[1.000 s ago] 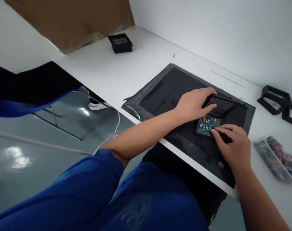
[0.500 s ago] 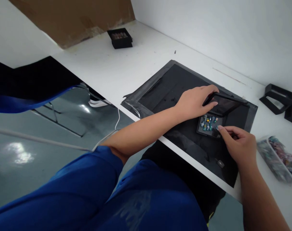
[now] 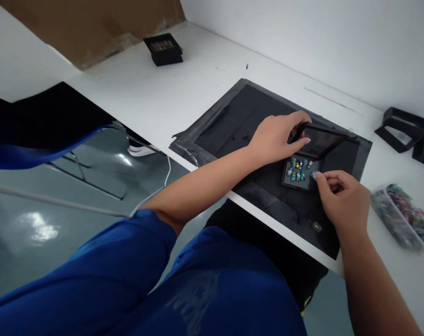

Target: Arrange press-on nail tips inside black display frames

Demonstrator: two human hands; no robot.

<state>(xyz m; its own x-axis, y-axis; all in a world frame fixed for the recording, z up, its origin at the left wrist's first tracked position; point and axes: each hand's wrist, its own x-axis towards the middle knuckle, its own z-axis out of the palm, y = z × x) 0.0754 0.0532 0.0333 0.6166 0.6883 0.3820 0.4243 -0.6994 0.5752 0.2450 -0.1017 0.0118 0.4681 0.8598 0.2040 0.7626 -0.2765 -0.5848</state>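
A: In the head view, what does the left hand do?

B: It grips the near edge of the black lid between thumb and fingers. The lid is tilted up, I think so that the small black tray just below this hand stays uncovered.

A: And the right hand?

B: It is nearly closed, thumb and forefinger pinched at the right edge of the tray. Perhaps there is one small piece between the fingertips, but it is too small to tell. The tray carries little coloured pieces in rows, lying directly between the two hands.

A: Why is everything on the dark sheet?

B: The black mat lies under both hands on the white worktop; I judge that it stops small parts from sliding. To the right of the right hand lies a clear bag of the same coloured pieces, within easy reach. Beyond it are empty black frames. Far past the left hand stands another black box.
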